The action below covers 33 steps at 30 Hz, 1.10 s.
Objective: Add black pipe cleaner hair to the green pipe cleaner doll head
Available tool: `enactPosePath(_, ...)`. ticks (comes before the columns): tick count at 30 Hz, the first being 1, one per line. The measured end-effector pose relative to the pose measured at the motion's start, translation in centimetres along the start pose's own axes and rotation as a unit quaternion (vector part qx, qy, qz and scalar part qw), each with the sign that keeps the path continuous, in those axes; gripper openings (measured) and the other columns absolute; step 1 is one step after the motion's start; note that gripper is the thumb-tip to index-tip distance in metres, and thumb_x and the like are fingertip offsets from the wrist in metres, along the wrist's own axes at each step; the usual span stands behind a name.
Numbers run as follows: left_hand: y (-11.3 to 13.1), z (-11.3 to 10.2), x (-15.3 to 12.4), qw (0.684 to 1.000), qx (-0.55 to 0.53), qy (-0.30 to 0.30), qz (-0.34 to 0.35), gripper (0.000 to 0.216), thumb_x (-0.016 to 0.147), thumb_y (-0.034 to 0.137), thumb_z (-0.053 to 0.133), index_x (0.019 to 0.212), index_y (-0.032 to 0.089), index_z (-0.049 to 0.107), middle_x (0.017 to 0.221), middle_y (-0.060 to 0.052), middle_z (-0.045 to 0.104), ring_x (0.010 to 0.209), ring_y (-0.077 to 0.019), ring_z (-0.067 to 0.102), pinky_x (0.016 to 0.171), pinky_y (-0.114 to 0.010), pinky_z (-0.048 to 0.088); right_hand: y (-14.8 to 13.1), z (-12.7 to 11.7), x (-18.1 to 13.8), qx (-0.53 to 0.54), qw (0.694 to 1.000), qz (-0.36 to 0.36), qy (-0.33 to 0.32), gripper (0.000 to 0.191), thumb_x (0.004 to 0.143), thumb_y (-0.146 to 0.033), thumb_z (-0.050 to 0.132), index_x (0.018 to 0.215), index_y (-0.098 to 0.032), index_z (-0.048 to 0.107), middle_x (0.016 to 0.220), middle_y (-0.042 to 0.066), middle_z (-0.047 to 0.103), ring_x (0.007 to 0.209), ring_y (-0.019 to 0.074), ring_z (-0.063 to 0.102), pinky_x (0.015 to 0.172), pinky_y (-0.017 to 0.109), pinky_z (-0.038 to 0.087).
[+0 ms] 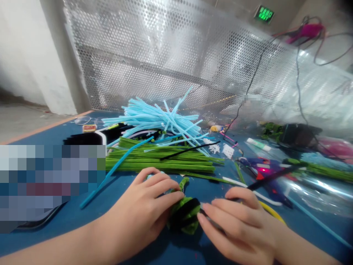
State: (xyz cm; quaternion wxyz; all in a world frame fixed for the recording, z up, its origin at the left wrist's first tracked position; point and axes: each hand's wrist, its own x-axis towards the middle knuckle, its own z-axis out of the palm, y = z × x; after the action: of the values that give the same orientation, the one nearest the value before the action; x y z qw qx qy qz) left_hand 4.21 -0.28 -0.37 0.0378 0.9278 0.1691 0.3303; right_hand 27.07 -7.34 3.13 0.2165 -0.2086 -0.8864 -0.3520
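Green-black pipe-cleaner bundle [184,216] sits lower center, long axis near upright; left hand [140,208] wraps it, right hand [237,230] pinches opposite side.

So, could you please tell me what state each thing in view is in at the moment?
Left hand: fingers curled, pressing against the pipe-cleaner shape
Right hand: fingertips against the shape's other side
Green-and-black pipe-cleaner shape: twisted together, held between both hands
Light blue pipe cleaners: loose heap, ends splayed
Green pipe cleaners: straight, lying side by side
Black pipe cleaner: straight, lying across the green ones
Exit sign: lit green
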Motion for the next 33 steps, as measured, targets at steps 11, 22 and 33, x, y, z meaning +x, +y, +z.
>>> enactPosePath(11, -0.1, 0.1, -0.1, 1.000, -0.003, -0.001, -0.001, 0.028, 0.086, 0.007, 0.051, 0.105, 0.024, 0.062, 0.104, 0.003, 0.069, 0.096, -0.0156, 0.059, 0.098, -0.033, 0.024, 0.2, 1.0, 0.2, 0.017, 0.998, -0.008, 0.065, 0.023, 0.087, -0.011, 0.054, 0.085, -0.023, 0.073, 0.088, 0.000, 0.071, 0.087, 0.0116, 0.060, 0.078, 0.033, 0.044)
enactPosePath(22, 0.0, -1.0, -0.2, 0.993, -0.106, -0.049, -0.034, 0.036, 0.078, 0.010, 0.050, 0.110, 0.023, 0.062, 0.109, -0.001, 0.064, 0.099, -0.0191, 0.056, 0.096, -0.038, 0.034, 0.2, 1.4, 0.0, 0.031, 0.999, -0.011, 0.039, 0.025, 0.089, -0.010, 0.051, 0.086, -0.020, 0.073, 0.086, 0.001, 0.071, 0.086, 0.0124, 0.060, 0.077, 0.034, 0.043)
enactPosePath(33, -0.9, -1.9, -0.1, 0.987, -0.138, -0.078, -0.007, 0.034, 0.079, 0.026, 0.066, 0.113, 0.022, 0.062, 0.109, -0.005, 0.064, 0.100, -0.0223, 0.057, 0.093, -0.037, 0.041, 0.0, 0.7, 0.9, 0.041, 0.999, -0.007, 0.002, 0.015, 0.082, -0.012, 0.062, 0.090, -0.019, 0.072, 0.086, 0.001, 0.073, 0.087, 0.0120, 0.059, 0.075, 0.034, 0.045)
